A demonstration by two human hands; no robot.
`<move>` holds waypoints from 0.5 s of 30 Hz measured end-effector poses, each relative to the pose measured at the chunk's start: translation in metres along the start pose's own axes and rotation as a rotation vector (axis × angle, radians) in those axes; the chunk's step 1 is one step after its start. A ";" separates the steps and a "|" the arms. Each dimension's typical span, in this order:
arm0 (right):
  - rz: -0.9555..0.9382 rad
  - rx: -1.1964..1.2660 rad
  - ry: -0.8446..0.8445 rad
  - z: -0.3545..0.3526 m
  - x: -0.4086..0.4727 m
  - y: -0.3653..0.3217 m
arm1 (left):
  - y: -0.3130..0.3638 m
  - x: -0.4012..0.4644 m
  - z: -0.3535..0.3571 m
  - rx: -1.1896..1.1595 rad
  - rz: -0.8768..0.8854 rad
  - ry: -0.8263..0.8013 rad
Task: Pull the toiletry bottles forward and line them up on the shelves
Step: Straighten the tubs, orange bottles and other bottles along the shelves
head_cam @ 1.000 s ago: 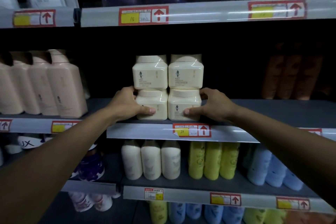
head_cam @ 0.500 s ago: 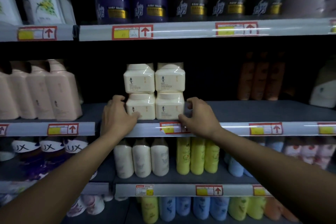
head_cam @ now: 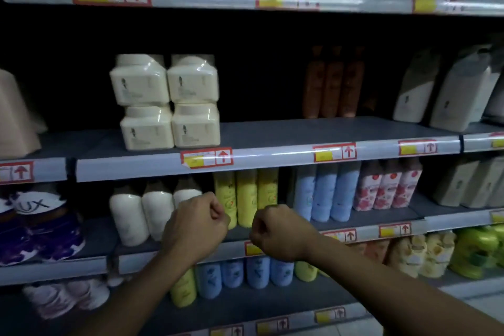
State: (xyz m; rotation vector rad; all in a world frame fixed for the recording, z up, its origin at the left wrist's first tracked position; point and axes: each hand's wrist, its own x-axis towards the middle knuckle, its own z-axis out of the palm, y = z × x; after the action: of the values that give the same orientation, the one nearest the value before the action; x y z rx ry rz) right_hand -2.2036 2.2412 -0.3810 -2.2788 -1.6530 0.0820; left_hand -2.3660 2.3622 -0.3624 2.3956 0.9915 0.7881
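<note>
Several cream jars (head_cam: 166, 102) stand stacked two high near the front edge of the middle shelf (head_cam: 272, 162). Further right on that shelf, three orange bottles (head_cam: 334, 84) stand far back in the dark. My left hand (head_cam: 195, 229) and my right hand (head_cam: 281, 233) hang in front of the shelf below, both with fingers curled and holding nothing. Behind them stand white bottles (head_cam: 141, 215) and yellow bottles (head_cam: 245, 196).
Light blue bottles (head_cam: 324, 194) and floral pink bottles (head_cam: 387, 188) fill the lower shelf to the right. Grey-white pump bottles (head_cam: 452, 93) stand at the right of the middle shelf. Purple packs (head_cam: 41, 229) lie lower left. Dark jars line the top shelf.
Both hands have let go of the lower cream jars and dropped down in front of the shelf below. The view has shifted right.
</note>
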 end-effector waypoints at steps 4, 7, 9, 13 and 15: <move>0.015 0.038 0.027 0.032 0.009 0.046 | -0.004 0.019 0.053 0.010 -0.013 -0.074; 0.012 0.038 0.047 0.037 0.018 0.076 | -0.007 0.040 0.090 -0.003 -0.015 -0.108; -0.030 -0.021 0.055 0.034 0.024 0.093 | -0.009 0.051 0.112 -0.031 -0.015 -0.106; -0.026 0.012 0.071 0.026 0.034 0.116 | -0.005 0.064 0.136 -0.085 -0.015 -0.120; -0.033 0.012 0.090 0.024 0.040 0.125 | 0.001 0.066 0.140 -0.093 -0.007 -0.110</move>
State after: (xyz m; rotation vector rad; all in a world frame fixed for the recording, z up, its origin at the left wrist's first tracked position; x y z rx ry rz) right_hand -2.0820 2.2496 -0.4344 -2.2122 -1.6388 -0.0184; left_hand -2.2368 2.3868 -0.4446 2.3272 0.8997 0.6764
